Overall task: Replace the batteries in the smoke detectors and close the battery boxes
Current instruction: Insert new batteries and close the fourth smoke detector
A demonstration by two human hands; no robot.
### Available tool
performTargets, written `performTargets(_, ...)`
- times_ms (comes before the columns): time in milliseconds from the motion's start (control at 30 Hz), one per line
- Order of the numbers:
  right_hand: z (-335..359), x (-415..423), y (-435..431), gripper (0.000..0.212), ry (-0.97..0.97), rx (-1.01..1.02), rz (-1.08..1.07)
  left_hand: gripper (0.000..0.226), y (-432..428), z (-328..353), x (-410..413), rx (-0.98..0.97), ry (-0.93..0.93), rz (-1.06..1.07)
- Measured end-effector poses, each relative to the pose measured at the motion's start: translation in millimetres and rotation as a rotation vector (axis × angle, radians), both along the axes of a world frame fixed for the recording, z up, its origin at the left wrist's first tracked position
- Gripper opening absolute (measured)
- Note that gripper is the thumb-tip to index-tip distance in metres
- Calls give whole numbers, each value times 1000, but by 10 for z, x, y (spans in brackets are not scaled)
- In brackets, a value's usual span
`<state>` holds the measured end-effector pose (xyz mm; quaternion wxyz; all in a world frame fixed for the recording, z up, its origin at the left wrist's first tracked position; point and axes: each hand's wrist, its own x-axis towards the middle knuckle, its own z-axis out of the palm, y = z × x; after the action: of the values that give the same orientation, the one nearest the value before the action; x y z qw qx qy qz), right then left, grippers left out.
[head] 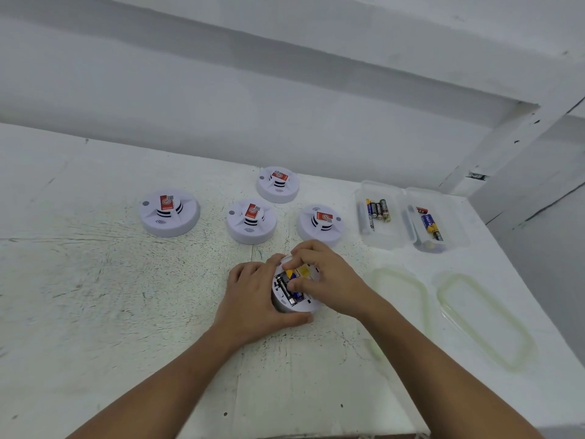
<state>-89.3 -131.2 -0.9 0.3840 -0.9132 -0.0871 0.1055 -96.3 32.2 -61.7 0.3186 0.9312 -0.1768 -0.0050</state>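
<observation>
A white smoke detector (286,304) lies upside down on the white table, its battery bay uncovered. My left hand (253,296) grips its rim from the left, thumb along the near edge. My right hand (323,277) reaches over it, and its fingers pinch a blue and yellow battery (292,274) sitting in the bay. Several more white detectors with red stickers stand face up behind: one at the far left (169,212), one in the middle (251,221), one at the back (277,184), one at the right (320,224).
Two clear plastic boxes stand at the right: the left box (378,213) holds several batteries, the right box (435,224) holds a few. Two clear lids (487,318) lie flat nearer me. The table's right edge (519,280) runs close beside them. A white wall rises behind.
</observation>
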Motion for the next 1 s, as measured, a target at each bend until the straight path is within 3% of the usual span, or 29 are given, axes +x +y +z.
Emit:
performTargets(600, -101, -29, 54, 5, 12, 57, -84, 118, 4, -9, 0, 29, -26, -10)
performTargets(733, -101, -36, 64, 17, 13, 5, -121, 119, 6, -6, -5, 31, -26, -7)
performTargets(900, -92, -41, 53, 54, 102, 23, -202, 117, 2, -16, 1, 28, -30, -1)
performTargets(1000, -87, -40, 98, 51, 130, 11, -275, 116, -6, -21, -2, 34, -30, -5)
